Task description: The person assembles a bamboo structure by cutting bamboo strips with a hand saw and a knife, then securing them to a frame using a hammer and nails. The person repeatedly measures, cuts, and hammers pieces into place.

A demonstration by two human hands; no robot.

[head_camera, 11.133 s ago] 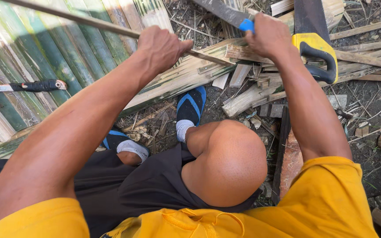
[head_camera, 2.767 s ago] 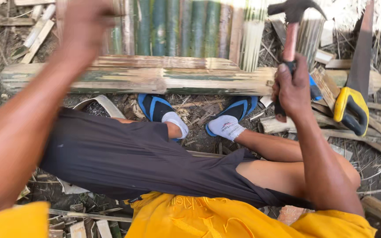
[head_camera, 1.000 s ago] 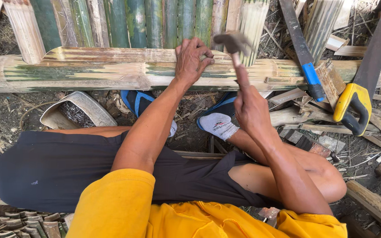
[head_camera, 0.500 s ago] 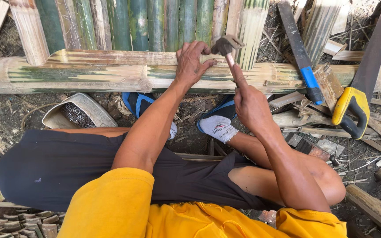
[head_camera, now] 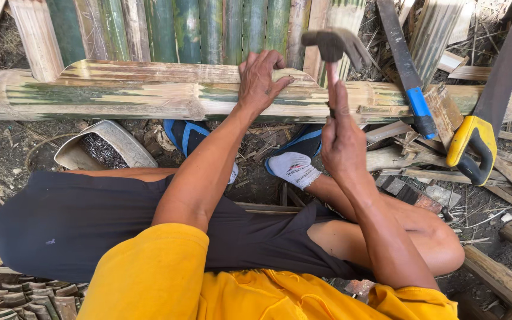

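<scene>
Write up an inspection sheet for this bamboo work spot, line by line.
Surface: bare dirt ground strewn with chips.
Job's things: hammer raised over a split bamboo pole lying across upright bamboo slats.
Clutter: yellow-handled saw, blue-handled blade, wood offcuts, grey bowl-shaped piece.
Grips: left hand pressed flat on the pole; right hand clasps the hammer handle.
Cables: nothing seen.
Surroundings: bamboo strips stacked at lower left.
</scene>
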